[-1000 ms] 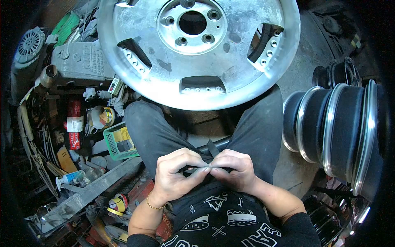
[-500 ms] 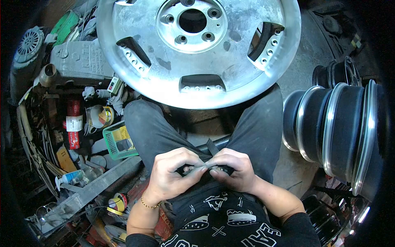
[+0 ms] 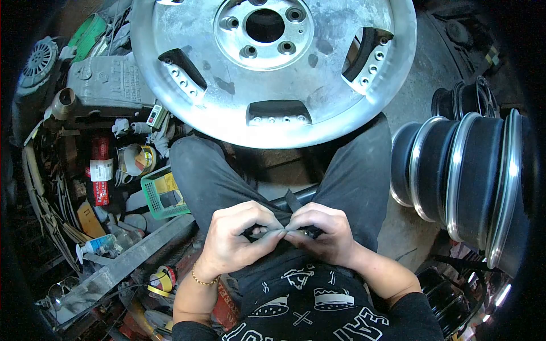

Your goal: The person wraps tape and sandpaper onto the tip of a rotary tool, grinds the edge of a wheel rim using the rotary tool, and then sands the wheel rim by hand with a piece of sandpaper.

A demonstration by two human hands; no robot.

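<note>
A: Is the alloy wheel [image 3: 267, 86] at twelve o'clock complete?
B: No, the upper edge cuts it.
A: And between left hand [image 3: 239, 236] and right hand [image 3: 325, 233]?
B: Too hidden; I cannot tell.
A: At six o'clock?
B: The lower edge cuts the black T-shirt [image 3: 310, 329].

Landmark: the white cross print [image 3: 302, 318] on the chest of the black T-shirt [image 3: 315, 267]. Flanking the cross are two white bun-shaped drawings: a dotted left drawing [image 3: 270, 308] and a right drawing [image 3: 334, 299] with a wavy line. Directly above the cross sits a white line figure [image 3: 298, 278], with a small white mark to each side. Below the cross, to left and right, run large outlined letters [image 3: 362, 329]. Short black sleeves [image 3: 418, 318] lie outboard of the cross. A gold-coloured chain bracelet [image 3: 203, 277], upper left of the cross, encircles the wrist of the left hand [image 3: 239, 233]. Well above the cross: dark grey trousers [image 3: 357, 170], faintly smudged.
</note>
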